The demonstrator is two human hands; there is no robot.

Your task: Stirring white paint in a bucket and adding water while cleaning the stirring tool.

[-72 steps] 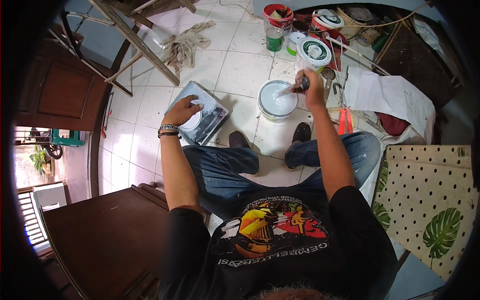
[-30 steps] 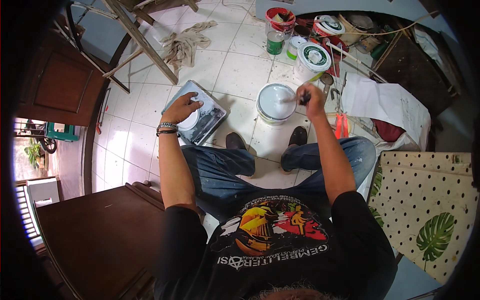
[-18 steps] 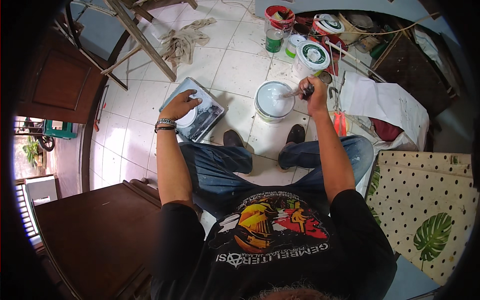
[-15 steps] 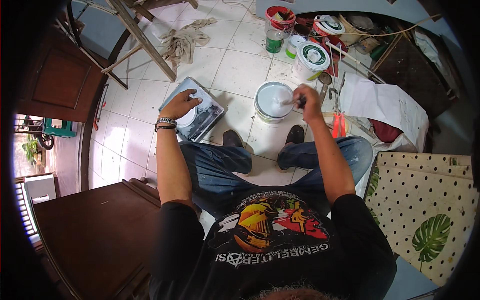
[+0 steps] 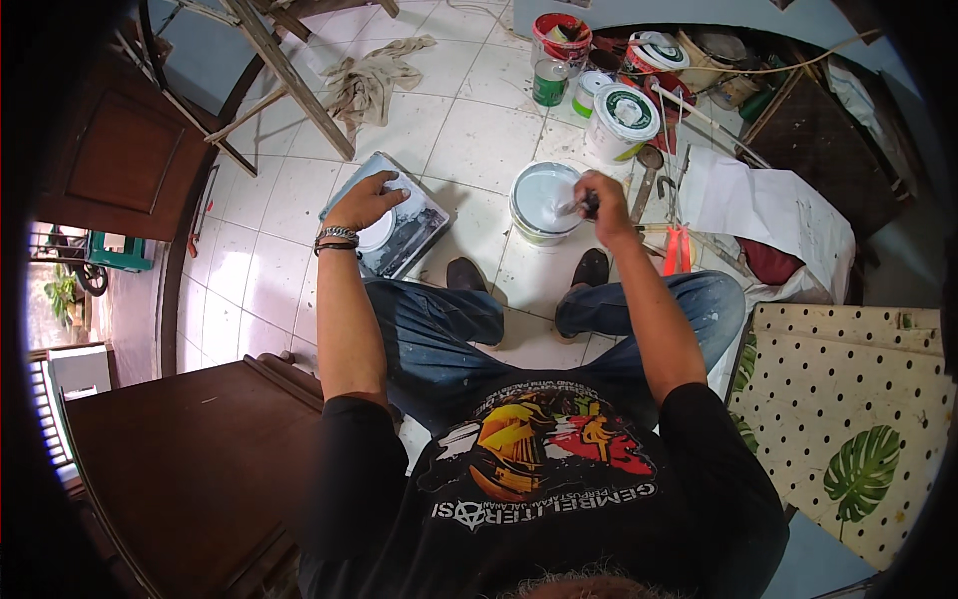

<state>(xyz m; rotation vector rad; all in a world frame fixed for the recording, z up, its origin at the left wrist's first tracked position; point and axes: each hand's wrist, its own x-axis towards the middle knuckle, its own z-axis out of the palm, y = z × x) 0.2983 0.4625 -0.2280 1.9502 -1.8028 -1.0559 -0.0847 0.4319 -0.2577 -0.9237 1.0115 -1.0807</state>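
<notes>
My right hand (image 5: 605, 208) is closed round the dark handle of a paintbrush (image 5: 570, 208). Its pale, paint-covered end dips into a white bucket (image 5: 516, 222) of light blue-grey paint (image 5: 539, 190), on the floor just ahead of my feet. To the left, my left hand (image 5: 365, 203) hovers over or rests on a paint tray (image 5: 424, 238) smeared with grey and dark paint; contact cannot be made out. Its fingers are stretched out and the thumb stands apart. Beneath that hand a round white lid or tub (image 5: 377, 232) shows in part.
Behind the open bucket stand a lidded white bucket (image 5: 624, 115), a green-and-clear container (image 5: 549, 83) and a red bucket (image 5: 561, 40). A crumpled cloth (image 5: 374, 80) lies near a wooden ladder (image 5: 289, 75). White sheeting (image 5: 763, 195) is at right, a brown cabinet (image 5: 200, 449) at lower left.
My right hand has shifted slightly left and down, moving the brush through the paint. My left hand has barely moved over the tray.
</notes>
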